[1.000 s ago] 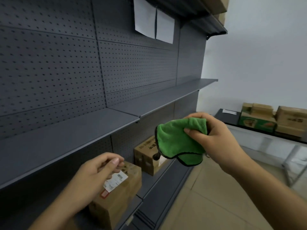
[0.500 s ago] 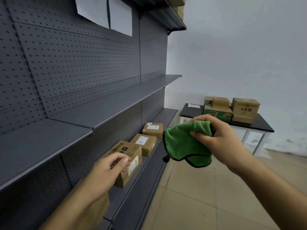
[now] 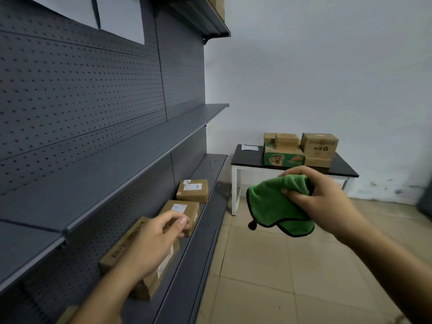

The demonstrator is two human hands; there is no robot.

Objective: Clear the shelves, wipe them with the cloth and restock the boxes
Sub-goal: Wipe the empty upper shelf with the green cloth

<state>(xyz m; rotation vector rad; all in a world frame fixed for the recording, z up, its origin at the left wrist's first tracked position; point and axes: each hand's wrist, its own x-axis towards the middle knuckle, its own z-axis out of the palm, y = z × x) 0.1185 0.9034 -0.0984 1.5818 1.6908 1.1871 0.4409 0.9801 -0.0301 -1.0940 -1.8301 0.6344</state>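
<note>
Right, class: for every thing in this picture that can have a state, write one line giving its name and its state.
Left hand, fingers loosely curled, holding nothing, over the nearest box.
Right hand, gripping the green cloth.
Green cloth, bunched, hanging from the hand.
Middle shelf, bare.
Lower shelf, carrying closed boxes lying flat.
Stacked boxes, closed, on the table.
</note>
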